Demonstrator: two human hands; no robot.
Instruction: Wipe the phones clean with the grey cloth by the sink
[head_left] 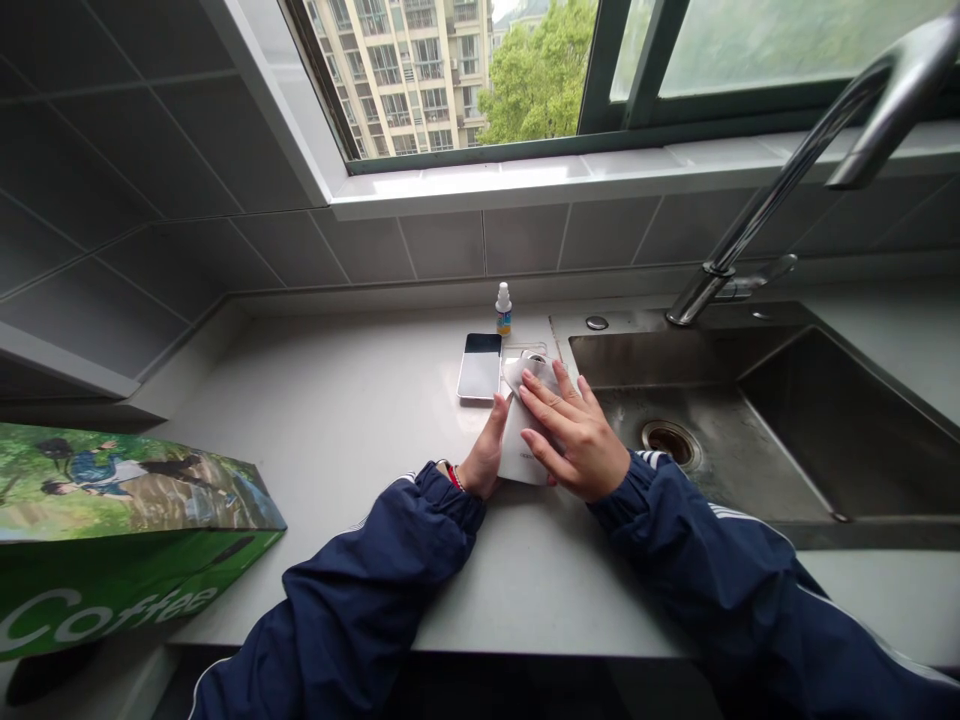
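Observation:
My left hand (pixel 486 450) is closed around a white phone (pixel 519 458), held tilted above the counter with its back facing up. Against the upper part of that back, my right hand (pixel 581 435) presses a thin white wipe (pixel 517 374) under extended fingers. Part of the wipe and most of the phone's right side are hidden by this hand. Just behind lies a clear phone case (pixel 536 348), partly covered. A second phone (pixel 480 367) rests on the counter to the left, its dark glossy face up. Beyond it stands a small white-capped spray bottle (pixel 503 310), upright.
A steel sink (pixel 720 440) with a drain is set into the counter (pixel 360 400) on the right, beneath a chrome tap (pixel 757 210). At the left stands a green printed box (pixel 135 560) reading "Coffee". A window (pixel 480 80) is behind the counter.

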